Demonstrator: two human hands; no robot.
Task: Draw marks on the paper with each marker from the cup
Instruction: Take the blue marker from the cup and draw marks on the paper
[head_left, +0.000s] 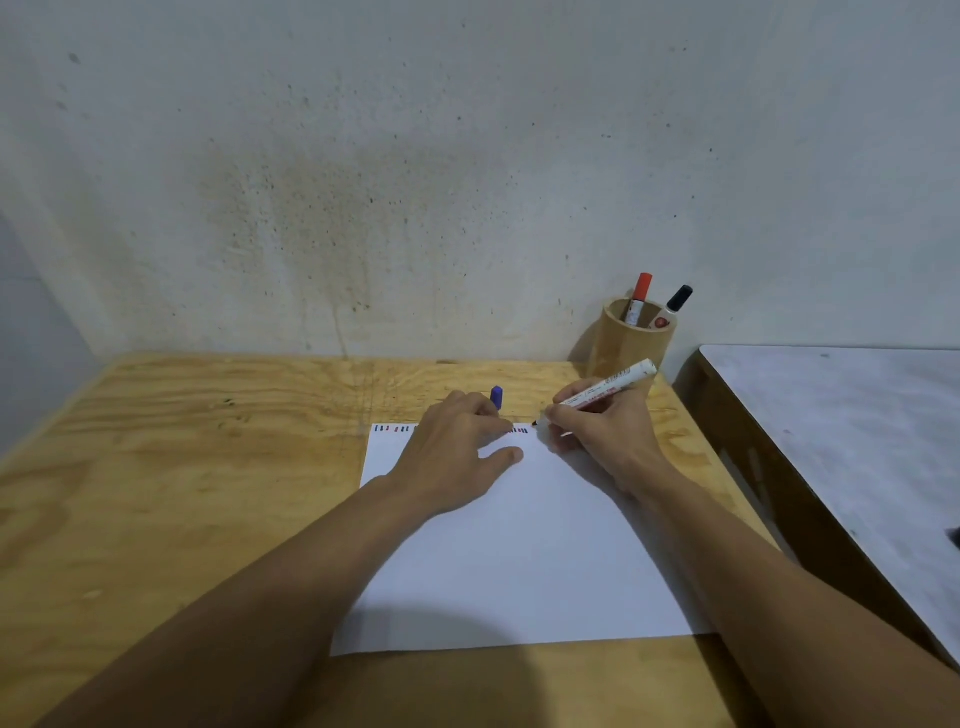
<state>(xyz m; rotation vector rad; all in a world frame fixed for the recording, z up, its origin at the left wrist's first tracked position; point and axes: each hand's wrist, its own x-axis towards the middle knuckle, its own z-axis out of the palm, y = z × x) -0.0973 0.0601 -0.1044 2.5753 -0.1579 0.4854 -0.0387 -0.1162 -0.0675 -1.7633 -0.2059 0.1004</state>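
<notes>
While my right grip (597, 426) pinches a white marker (605, 389) at the paper's (519, 561) far edge, my left grip (457, 452), clasping a blue cap (496, 397), covers some marks; cup (631, 345) at the table's (182, 441) far right corner: red-capped marker (640, 296), black-capped marker (675, 304).

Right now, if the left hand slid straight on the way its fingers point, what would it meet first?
The left hand points toward the far edge of the paper. Past that edge the bare wooden table looks free up to the wall, though depth is unclear.

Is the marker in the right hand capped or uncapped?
Uncapped: the marker in the right hand shows a bare dark tip at the paper's top edge.
</notes>
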